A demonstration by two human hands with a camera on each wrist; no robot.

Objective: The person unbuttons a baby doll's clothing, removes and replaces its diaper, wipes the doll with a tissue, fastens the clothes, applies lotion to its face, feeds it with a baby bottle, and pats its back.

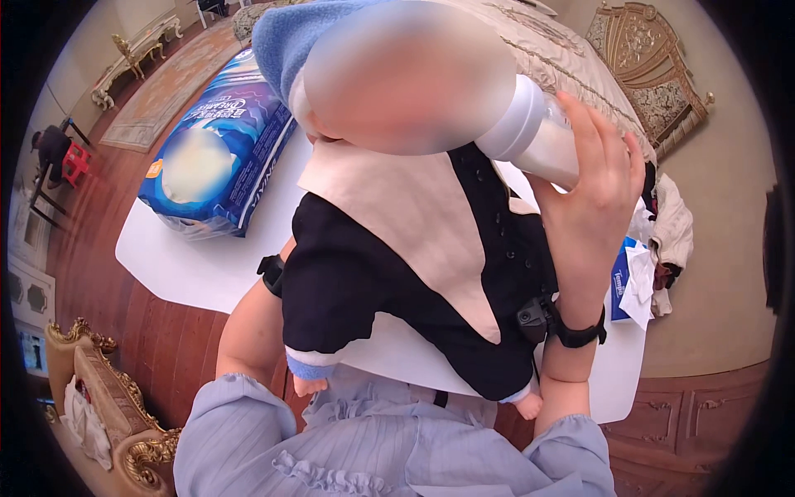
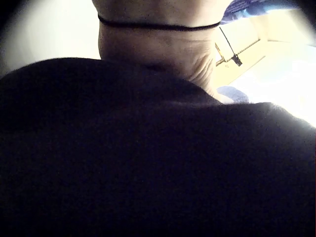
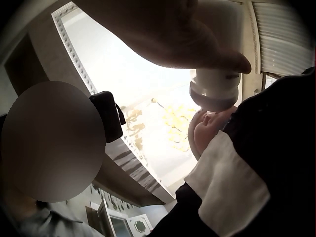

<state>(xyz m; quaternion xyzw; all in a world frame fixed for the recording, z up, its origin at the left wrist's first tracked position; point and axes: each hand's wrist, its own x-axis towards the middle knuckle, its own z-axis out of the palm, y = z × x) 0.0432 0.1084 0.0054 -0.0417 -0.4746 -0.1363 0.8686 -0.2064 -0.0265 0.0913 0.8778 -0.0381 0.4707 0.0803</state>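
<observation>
A baby doll (image 1: 397,215) in a black outfit with a wide cream collar and blue hood lies tilted across the person's front, over a white table (image 1: 166,265). My right hand (image 1: 592,182) grips a baby bottle (image 1: 551,149) with white contents, fingers and thumb wrapped around its body. The right wrist view shows the bottle pointing down, its white collar right at the doll's mouth (image 3: 210,118). My left forearm (image 1: 252,323) passes behind the doll. In the left wrist view, dark cloth (image 2: 148,163) covers most of the frame below my left wrist (image 2: 153,47), and the fingers are hidden.
A blue diaper pack (image 1: 224,149) stands on the table to the left. At the right edge are a blue tissue pack (image 1: 621,282) and pale cloth (image 1: 672,219). A bed (image 1: 546,41) is behind, with an ornate sofa (image 1: 108,406) at lower left. Another person (image 1: 54,153) is at far left.
</observation>
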